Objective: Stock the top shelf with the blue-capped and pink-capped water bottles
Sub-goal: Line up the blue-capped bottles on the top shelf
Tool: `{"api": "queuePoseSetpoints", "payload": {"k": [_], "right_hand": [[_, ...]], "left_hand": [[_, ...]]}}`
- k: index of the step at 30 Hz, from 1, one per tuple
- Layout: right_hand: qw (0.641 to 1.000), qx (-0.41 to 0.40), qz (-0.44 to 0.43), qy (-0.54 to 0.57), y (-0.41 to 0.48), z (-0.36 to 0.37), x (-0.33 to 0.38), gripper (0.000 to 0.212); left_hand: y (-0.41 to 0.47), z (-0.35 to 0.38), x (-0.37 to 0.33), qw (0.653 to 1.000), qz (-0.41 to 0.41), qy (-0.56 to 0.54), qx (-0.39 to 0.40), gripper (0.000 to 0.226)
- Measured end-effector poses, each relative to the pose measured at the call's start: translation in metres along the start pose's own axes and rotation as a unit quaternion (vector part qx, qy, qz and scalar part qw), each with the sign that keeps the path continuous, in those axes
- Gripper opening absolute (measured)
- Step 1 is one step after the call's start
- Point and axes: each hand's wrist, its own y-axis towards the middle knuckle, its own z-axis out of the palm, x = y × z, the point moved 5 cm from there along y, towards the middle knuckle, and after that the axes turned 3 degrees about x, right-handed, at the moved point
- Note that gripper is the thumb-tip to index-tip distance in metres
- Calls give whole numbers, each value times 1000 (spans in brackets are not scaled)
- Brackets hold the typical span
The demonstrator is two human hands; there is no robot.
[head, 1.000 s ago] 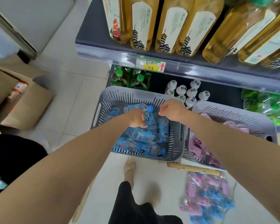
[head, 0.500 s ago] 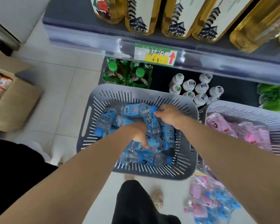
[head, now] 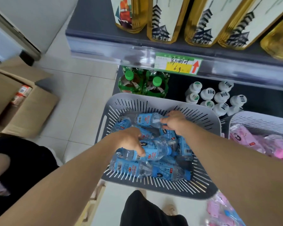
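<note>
Grey slatted basket [head: 153, 99] of blue-capped bottles [head: 163, 172], both our hands inside.
At left a cardboard box [head: 28, 105] sits on the pale tiled floor [head: 75, 98]. As half a second ago, our hands stay in the basket: our left hand [head: 129, 141] curls round a top bottle [head: 153, 152] on the pile, and our right hand [head: 175, 121] grips the neck of a far bottle [head: 145, 119], hiding its cap. Further right, pink bottles [head: 252, 141] fill a second basket [head: 258, 119], which the frame edge cuts off.
</note>
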Motion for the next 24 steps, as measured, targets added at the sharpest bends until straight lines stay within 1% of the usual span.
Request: {"api": "queuePoseSetpoints", "payload": {"k": [2, 4, 6, 7, 10, 13, 18, 21, 24], "right_hand": [[999, -13, -17, -44, -11, 4, 12, 32], [994, -40, -45, -95, -23, 2, 24, 37], [984, -51, -79, -150, -44, -5, 38, 43], [979, -50, -99, -170, -57, -11, 45, 40], [967, -44, -153, -198, -96, -33, 59, 19], [952, -53, -207, -219, -145, -56, 74, 17], [913, -84, -285, -279, -240, -92, 104, 15], [898, -93, -307, -301, -302, -115, 118, 19], [884, -121, -336, -303, -364, -139, 131, 27]], "left_hand": [[-10, -6, 6, 1000, -7, -21, -18, 65], [-22, -12, 10, 998, -13, -40, -42, 65], [-36, -17, 12, 996, -14, -57, -65, 64], [-44, -19, 12, 995, -13, -67, -75, 66], [-73, -20, 7, 992, -8, -84, -96, 72], [-109, -20, -5, 990, -2, -74, -116, 71], [-181, -27, -32, 983, 28, -62, -168, 57], [-232, -34, -55, 972, 44, -61, -224, 42], [-281, -41, -79, 957, 60, -67, -277, 44]]}}
